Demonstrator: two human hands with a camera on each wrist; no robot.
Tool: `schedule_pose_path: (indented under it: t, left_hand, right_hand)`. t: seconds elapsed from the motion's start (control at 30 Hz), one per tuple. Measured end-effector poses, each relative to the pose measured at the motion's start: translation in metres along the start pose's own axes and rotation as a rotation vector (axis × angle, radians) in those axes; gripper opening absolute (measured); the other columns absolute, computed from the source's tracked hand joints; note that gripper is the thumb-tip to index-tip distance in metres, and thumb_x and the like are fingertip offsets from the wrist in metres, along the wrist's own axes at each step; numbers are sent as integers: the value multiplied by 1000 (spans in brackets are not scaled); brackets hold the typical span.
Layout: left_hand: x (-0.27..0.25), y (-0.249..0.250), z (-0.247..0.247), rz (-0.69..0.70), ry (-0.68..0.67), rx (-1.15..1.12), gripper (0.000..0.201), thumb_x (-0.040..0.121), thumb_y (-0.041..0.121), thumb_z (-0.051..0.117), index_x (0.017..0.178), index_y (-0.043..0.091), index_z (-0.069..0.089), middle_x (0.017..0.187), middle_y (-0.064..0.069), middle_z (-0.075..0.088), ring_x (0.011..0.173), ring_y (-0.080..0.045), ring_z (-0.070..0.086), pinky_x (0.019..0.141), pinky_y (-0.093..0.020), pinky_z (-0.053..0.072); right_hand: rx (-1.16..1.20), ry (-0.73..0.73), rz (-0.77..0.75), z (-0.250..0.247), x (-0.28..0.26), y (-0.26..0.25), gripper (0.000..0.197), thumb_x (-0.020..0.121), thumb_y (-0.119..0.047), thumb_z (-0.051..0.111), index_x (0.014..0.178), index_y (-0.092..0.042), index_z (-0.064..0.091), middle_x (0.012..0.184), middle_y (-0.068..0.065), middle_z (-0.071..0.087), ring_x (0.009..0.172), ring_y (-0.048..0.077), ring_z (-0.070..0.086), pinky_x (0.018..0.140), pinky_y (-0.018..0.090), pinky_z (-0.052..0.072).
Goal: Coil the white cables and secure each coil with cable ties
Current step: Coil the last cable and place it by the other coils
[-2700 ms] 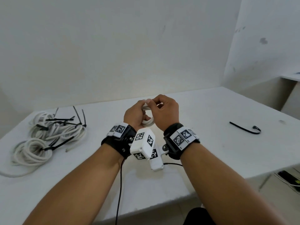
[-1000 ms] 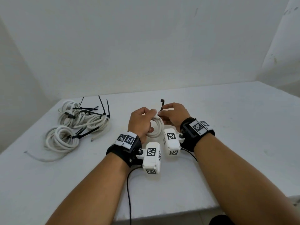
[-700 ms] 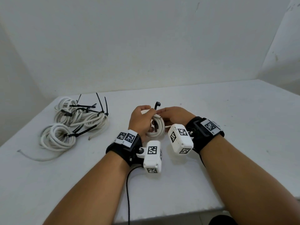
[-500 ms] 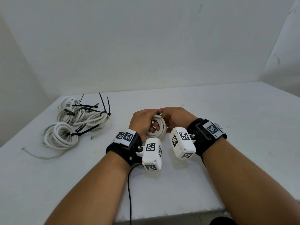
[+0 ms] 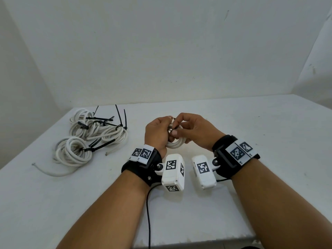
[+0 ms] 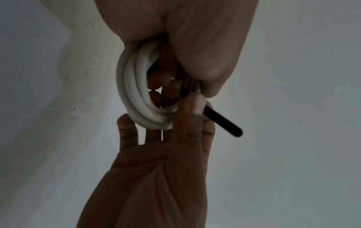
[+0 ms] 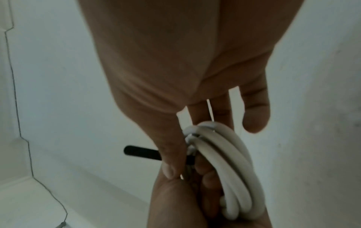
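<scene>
The left hand (image 5: 156, 133) curls its fingers around a small coil of white round cable (image 5: 175, 143), held above the white table (image 5: 269, 141). The right hand (image 5: 195, 130) pinches a black plastic cable tie (image 6: 222, 121) against the coil. Tied white cable coils (image 5: 86, 139) lie at far left.

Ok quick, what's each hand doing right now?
Left hand: grips the small white cable coil.
Right hand: pinches the black cable tie against that coil.

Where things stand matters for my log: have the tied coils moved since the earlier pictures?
No. The tied coils lie as before near the table's back left corner, loose end trailing frontward.
</scene>
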State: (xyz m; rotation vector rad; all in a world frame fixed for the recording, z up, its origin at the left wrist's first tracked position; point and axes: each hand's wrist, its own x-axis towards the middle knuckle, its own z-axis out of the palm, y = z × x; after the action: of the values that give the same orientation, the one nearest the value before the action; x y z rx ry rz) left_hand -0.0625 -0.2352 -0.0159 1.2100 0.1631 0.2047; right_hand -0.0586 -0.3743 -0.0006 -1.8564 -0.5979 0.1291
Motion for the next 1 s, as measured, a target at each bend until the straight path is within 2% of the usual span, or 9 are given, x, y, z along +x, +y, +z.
schedule_pose_path:
  t: [0.07, 0.17, 0.23, 0.3, 0.43, 0.57, 0.73, 0.9, 1.0]
  left_hand:
    - [2, -1, 0, 10, -3, 21, 11, 91, 11, 58, 83, 11, 66, 61, -3, 62, 41, -15, 44, 45, -24, 38]
    - [6, -3, -5, 15, 14, 72, 12, 89, 13, 60, 79, 10, 66, 63, -2, 62, 36, -14, 39, 46, -24, 37]
    - [6, -4, -8, 20, 12, 104, 14, 89, 14, 62, 76, 9, 62, 66, -3, 61, 36, -14, 38, 48, -24, 36]
    - [5, -5, -9, 37, -12, 164, 13, 88, 16, 62, 76, 9, 63, 66, -1, 63, 37, -14, 40, 49, -25, 37]
    - [2, -9, -4, 71, -119, 267, 19, 90, 17, 61, 72, 14, 65, 61, 4, 63, 37, -12, 40, 51, -26, 38]
    - [-2, -4, -2, 47, -250, 178, 18, 95, 14, 57, 81, 10, 69, 61, 1, 58, 42, -11, 32, 43, -22, 38]
    - [-3, 1, -3, 27, -368, 122, 26, 99, 9, 50, 73, 5, 55, 46, 6, 47, 39, -7, 29, 40, -19, 38]
    - [-1, -1, -4, 55, -247, 143, 27, 94, 10, 58, 67, 7, 56, 55, -1, 54, 40, -9, 33, 40, -20, 37]
    - [3, 0, -7, 66, -145, 133, 24, 91, 10, 62, 67, 8, 58, 60, -2, 63, 44, -13, 35, 41, -22, 38]
  right_hand:
    - [-58, 55, -23, 2, 1, 0, 9, 88, -16, 73, 89, -15, 64, 92, 27, 65, 71, 18, 53, 66, 28, 45]
    - [-175, 307, -108, 1, 3, 1, 11, 83, -24, 78, 87, -24, 68, 108, -3, 65, 84, 7, 64, 74, 15, 46]
    - [-149, 365, -98, -2, 4, -2, 14, 83, -24, 78, 94, -21, 70, 108, -12, 68, 88, 6, 69, 76, 17, 51]
    - [-100, 304, -68, -2, 3, -3, 11, 85, -18, 75, 92, -13, 70, 102, -10, 74, 84, 10, 72, 74, 29, 57]
    - [-58, 368, -102, -5, 1, -3, 11, 83, -7, 75, 82, -2, 66, 89, 1, 77, 71, 9, 70, 66, 25, 55]
    - [92, 419, -71, -8, 2, -2, 15, 82, -8, 77, 77, -4, 64, 85, 15, 76, 71, 28, 70, 70, 37, 57]
    - [339, 365, -7, -6, 0, -7, 10, 89, -2, 66, 80, -1, 63, 88, 20, 73, 64, 18, 60, 63, 27, 51]
    - [425, 363, 78, -8, 0, -10, 21, 98, -13, 57, 79, -12, 65, 97, 7, 73, 63, 14, 51, 53, 23, 40]
    - [609, 306, 123, -9, 2, -11, 16, 100, -12, 55, 86, -10, 63, 87, 9, 70, 53, 10, 41, 46, 19, 33]
